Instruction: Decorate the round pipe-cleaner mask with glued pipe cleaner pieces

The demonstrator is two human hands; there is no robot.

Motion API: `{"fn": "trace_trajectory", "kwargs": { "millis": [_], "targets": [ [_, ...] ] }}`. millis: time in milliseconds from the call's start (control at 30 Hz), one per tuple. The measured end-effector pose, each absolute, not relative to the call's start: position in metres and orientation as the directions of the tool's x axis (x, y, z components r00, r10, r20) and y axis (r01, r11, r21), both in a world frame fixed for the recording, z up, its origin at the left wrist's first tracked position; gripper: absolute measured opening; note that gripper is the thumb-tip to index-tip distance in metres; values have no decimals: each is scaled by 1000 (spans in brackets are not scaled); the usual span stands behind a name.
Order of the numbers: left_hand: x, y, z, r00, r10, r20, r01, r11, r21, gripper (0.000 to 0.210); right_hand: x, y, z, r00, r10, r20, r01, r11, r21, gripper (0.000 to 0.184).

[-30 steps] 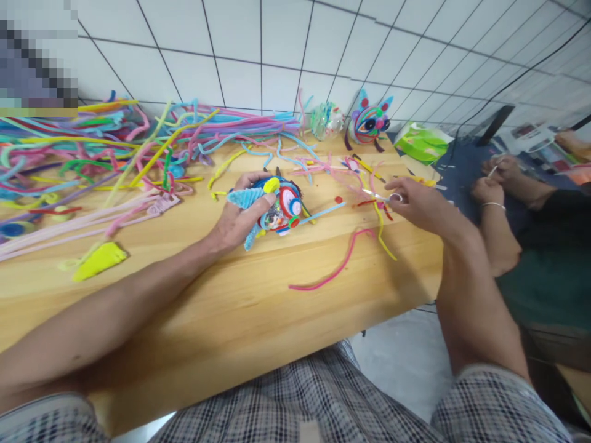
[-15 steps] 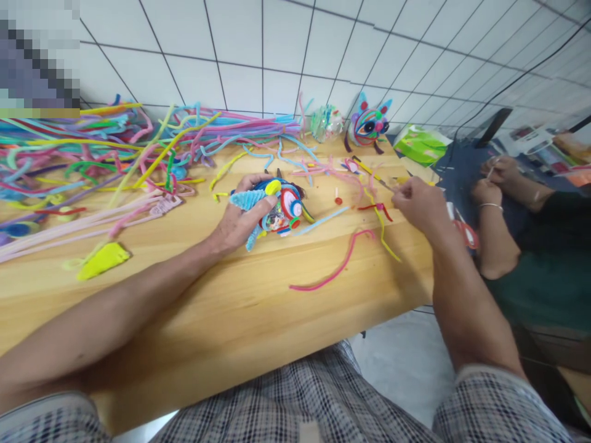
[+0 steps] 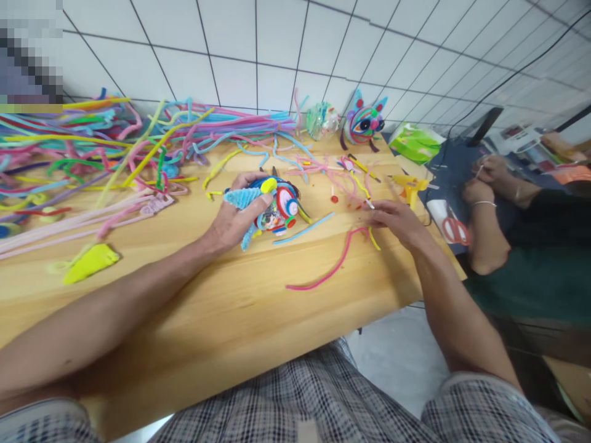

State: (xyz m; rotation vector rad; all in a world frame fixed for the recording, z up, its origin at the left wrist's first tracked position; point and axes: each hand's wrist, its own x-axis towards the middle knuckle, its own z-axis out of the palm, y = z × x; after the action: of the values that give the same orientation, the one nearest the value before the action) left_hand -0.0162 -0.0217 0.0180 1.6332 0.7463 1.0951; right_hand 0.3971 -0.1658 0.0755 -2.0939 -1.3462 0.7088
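Note:
My left hand (image 3: 244, 212) is closed around a pipe-cleaner animal head (image 3: 272, 215), which has fuzzy blue ears, a yellow patch and a red-rimmed white eye. The head rests on the wooden table (image 3: 231, 338). My right hand (image 3: 394, 220) is low over the table, fingers pinched together near a small white tip. It covers part of a yellow pipe cleaner (image 3: 375, 240); what the fingers hold is hard to make out. Near it lie a curved pink pipe cleaner (image 3: 339, 264) and a yellow glue gun (image 3: 410, 187). A light blue strip (image 3: 305, 229) lies beside the head.
Piled pipe cleaners (image 3: 184, 132) spread along the wall. A finished-looking animal head (image 3: 364, 123) and a clear ball (image 3: 322, 120) stand at the back. Red-handled scissors (image 3: 455, 231) and a green packet (image 3: 415, 143) are on the right. Another person's hands (image 3: 487, 178) work beyond.
My right hand has moved left and down from beside the glue gun, which is now uncovered, to over the crossed red and yellow pipe cleaners. My left hand still holds the animal head.

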Motion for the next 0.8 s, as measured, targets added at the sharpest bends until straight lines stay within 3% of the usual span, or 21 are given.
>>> {"fn": "trace_trajectory", "kwargs": {
  "millis": [167, 267, 400, 500, 700, 800],
  "targets": [
    [-18, -21, 19, 428, 851, 305, -29, -325, 945, 63, 388, -168, 79, 463, 884, -68, 674, -401, -621, 57],
    [-19, -22, 20, 430, 843, 323, -36, -341, 939, 63, 385, -165, 78, 487, 874, -4, 698, -391, -600, 66],
    [-19, -23, 21, 439, 849, 295, -43, -308, 950, 64, 389, -157, 76, 416, 909, 34, 758, -326, -565, 50],
    [-19, -23, 21, 437, 852, 289, -53, -296, 954, 63, 392, -148, 77, 316, 948, -33, 804, -286, -522, 36],
    [-18, -23, 18, 415, 855, 312, -57, -317, 947, 63, 391, -130, 94, 229, 965, -128, 919, -258, -299, 49],
    [-17, -24, 18, 424, 854, 300, -58, -305, 950, 63, 389, -128, 103, 206, 969, -138, 906, -242, -348, 36]
  ]
}}
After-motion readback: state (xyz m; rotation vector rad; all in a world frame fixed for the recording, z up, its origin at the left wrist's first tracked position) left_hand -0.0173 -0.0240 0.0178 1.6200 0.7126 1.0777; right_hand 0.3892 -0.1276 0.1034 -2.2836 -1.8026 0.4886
